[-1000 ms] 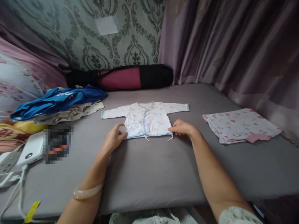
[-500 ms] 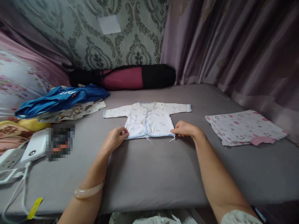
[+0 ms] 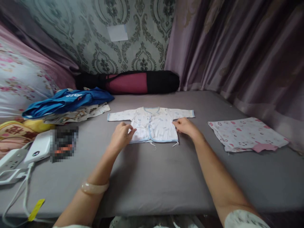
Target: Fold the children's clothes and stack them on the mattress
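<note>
1. Sliding up from the hem: your left hand [image 3: 121, 135] and right hand [image 3: 185, 125] were at the shirt's [image 3: 154, 124] bottom corners a second ago. Now both sit halfway up its sides.
2. Left hand: fingers bent over the shirt's left edge, under the sleeve. Pinching or pressing, cannot tell.
3. Right hand: loosely open, fingertips resting on the right edge below the other sleeve.
4. Shirt lies flat, front up, sleeves spread, mid-bed [image 3: 152, 180]. The hem is free, ties loose.
5. Meaning: the hem looks finished with; you're working the sides now.
6. Pink cloth [image 3: 247, 133] lies well right, blue garment [image 3: 68, 98] far left, neither touched.
</note>
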`<state>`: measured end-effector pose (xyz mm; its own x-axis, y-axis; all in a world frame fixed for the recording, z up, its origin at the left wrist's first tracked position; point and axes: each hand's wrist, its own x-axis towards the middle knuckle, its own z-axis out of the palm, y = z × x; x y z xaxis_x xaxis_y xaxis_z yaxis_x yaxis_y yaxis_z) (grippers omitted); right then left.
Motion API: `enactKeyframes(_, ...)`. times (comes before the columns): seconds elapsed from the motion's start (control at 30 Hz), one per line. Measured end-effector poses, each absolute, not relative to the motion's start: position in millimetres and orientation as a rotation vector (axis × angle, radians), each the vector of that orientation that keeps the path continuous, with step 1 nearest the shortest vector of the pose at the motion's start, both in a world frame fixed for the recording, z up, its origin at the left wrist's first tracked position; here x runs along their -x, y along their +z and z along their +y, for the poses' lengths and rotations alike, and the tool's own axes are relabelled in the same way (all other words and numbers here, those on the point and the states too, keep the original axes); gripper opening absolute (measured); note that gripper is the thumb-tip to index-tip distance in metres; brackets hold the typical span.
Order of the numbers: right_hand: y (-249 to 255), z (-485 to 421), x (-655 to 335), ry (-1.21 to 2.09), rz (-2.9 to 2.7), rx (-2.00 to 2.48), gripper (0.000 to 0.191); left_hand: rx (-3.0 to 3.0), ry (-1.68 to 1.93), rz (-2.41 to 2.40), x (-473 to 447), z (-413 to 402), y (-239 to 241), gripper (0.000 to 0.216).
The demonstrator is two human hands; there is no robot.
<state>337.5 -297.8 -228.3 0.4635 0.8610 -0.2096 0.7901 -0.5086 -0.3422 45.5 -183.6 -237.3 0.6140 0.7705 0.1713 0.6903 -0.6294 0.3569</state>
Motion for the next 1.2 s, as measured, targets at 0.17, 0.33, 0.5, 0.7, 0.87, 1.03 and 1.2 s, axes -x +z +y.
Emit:
enactKeyframes(0.17, -251, -248, -313, 0.078, -1.812, 2.313, 0.042, -2.801, 0.551, 0.552, -106, -196, -246, 0.022)
enactKeyframes(0.33, -274, -234, -299, 0.165, -1.835, 2.377, 0.063, -2.838, 0.438, 0.632, -125, -207, -265, 0.021)
enactKeyframes(0.5, -278, -265, -287, 0.240, -2.001, 2.249, 0.069, -2.844, 0.474, 0.695, -119, -209, -272, 0.022)
enactKeyframes(0.7, -265, -304, -279, 0.418, -2.133, 1.953, 0.058, -2.828, 0.480, 0.730, -121, -211, -273, 0.020)
enactKeyframes(0.87, -238, -254, -314, 0.540, -1.951, 1.962, 0.036, -2.816, 0.442, 0.759, -121, -213, -273, 0.025)
enactKeyframes(1.03, -233, -186, -348, 0.234, -1.884, 2.116, 0.031, -2.813, 0.401, 0.739, -119, -209, -274, 0.045)
enactKeyframes(1.2, -243, -160, -352, 0.173, -2.068, 2.245, 0.031, -2.740, 0.283, 0.802, -117, -204, -274, 0.056)
